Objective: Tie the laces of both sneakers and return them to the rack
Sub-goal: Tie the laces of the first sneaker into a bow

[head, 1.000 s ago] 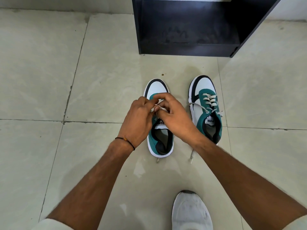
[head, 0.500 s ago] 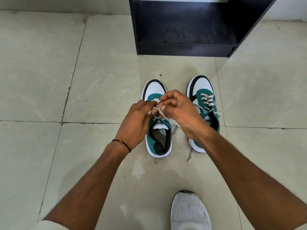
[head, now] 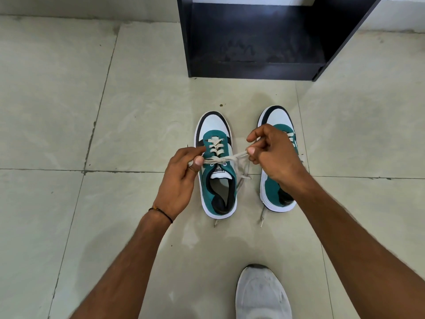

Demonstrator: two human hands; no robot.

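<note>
Two teal, white and black sneakers stand side by side on the tiled floor, toes pointing away from me. The left sneaker (head: 215,134) has its cream laces (head: 220,159) drawn into a knot over the tongue. My left hand (head: 181,176) pinches one lace loop at the knot's left. My right hand (head: 273,153) pinches the other loop at the right, pulled taut. The right sneaker (head: 278,118) is partly hidden behind my right hand; a loose lace end (head: 262,217) trails on the floor behind its heel.
A black shoe rack (head: 253,42) stands open on the floor just beyond the sneakers. My own white shoe (head: 262,293) shows at the bottom edge. Pale floor tiles (head: 92,111) spread to the left and right.
My hands have moved apart from the middle of the left sneaker, pulling the lace loops out sideways and drawing the knot tight.
</note>
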